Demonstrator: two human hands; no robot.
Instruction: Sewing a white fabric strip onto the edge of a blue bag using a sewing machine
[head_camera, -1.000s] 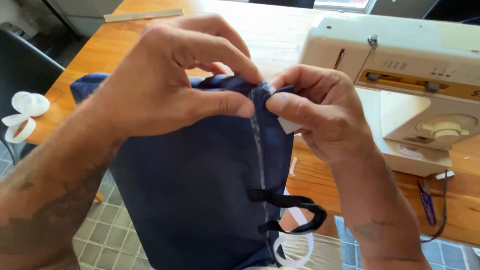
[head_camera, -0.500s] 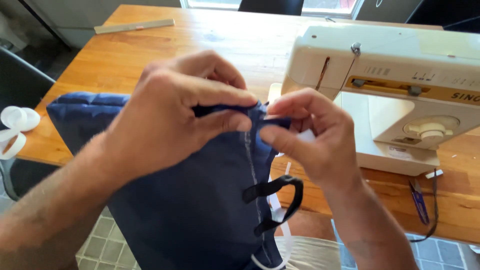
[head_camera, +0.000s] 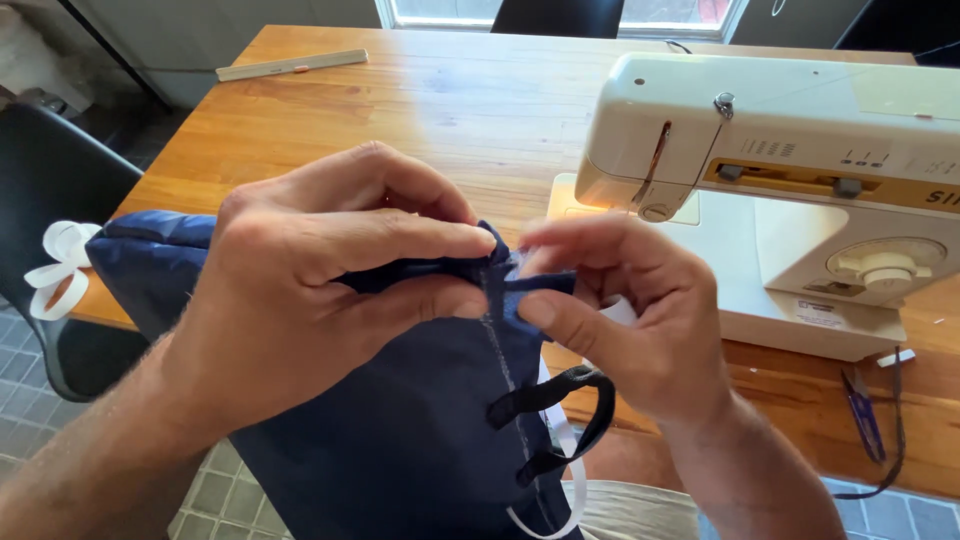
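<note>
A piece of navy blue fabric (head_camera: 400, 440) hangs from the table's front edge towards my lap, with a stitched seam running down it and a black strap loop (head_camera: 560, 420) sewn at the seam. My left hand (head_camera: 320, 290) pinches the top edge of the fabric just left of the seam. On the seam's right side, my right hand (head_camera: 625, 310) grips the same top edge between thumb and fingers. Both hands hold the fabric in front of a cream sewing machine (head_camera: 790, 190).
The wooden table (head_camera: 400, 110) carries a pale ruler (head_camera: 290, 65) at the far left. Small blue snips (head_camera: 865, 410) lie right of the machine. White tape (head_camera: 60, 265) sits on a black chair (head_camera: 50, 200) at left. Tiled floor shows below.
The view has shifted, so the hands and fabric sit lower in frame. My right hand's fingers have re-gripped the top edge beside the seam; the left hand keeps its pinch.
</note>
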